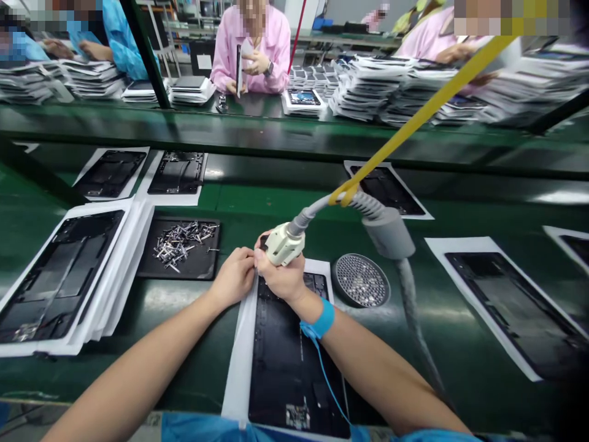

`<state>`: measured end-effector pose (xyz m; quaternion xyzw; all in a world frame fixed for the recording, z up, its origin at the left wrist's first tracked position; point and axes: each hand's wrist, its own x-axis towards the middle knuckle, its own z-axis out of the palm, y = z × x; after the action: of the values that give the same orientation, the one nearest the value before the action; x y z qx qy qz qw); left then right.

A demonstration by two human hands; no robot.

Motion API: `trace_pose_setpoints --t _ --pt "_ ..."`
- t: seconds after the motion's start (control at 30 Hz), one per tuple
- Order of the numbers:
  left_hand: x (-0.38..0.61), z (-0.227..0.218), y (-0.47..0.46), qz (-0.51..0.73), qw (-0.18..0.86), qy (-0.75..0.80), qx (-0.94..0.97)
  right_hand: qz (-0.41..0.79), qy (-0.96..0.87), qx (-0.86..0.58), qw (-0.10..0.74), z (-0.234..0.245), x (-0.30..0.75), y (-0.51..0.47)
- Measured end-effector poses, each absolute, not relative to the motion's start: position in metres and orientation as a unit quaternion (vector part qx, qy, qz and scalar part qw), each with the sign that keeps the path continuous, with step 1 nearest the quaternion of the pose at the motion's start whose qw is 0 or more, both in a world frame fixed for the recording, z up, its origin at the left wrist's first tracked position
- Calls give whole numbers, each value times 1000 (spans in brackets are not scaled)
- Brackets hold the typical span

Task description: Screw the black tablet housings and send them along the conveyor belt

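My right hand [281,279] grips a cream-coloured electric screwdriver [284,244] near the top edge of a tablet housing [285,350]. The screwdriver's tip is hidden behind my fingers. That black housing lies on a white sheet [237,374] right before me. My left hand [235,275] is closed beside the right, its fingertips meeting the right hand's at the housing's upper left corner; anything between them is hidden. A blue wrist strap [324,319] with a thin cord circles my right wrist.
A round dish of small shiny pieces [361,280] stands right of the housing. Leftward are a black tray [207,267] with loose metal parts [181,242] and stacked housings [59,276]. A yellow strap [427,110] and grey cable [411,319] cross the right side. Co-workers sit opposite.
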<state>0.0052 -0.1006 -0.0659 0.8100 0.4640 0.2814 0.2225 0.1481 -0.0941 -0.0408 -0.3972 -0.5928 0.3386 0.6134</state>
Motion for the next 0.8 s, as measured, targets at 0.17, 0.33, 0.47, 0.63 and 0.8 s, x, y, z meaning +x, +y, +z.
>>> trace_pose_setpoints --t 0.17,0.33,0.47,0.63,0.8 --pt "1 -64 -99 292 207 457 814 341 -592 -378 624 -37 147 -92" --pt "18 -57 -87 258 106 444 852 299 -549 -404 667 -10 204 -106" --pt "42 -47 -72 133 96 452 877 185 -516 -452 704 -1 269 -119" --pt "54 -44 -42 77 182 407 892 153 -505 -477 703 -15 307 -124" --pt "54 -51 -2 160 135 457 865 156 -497 -497 694 -23 311 -126"
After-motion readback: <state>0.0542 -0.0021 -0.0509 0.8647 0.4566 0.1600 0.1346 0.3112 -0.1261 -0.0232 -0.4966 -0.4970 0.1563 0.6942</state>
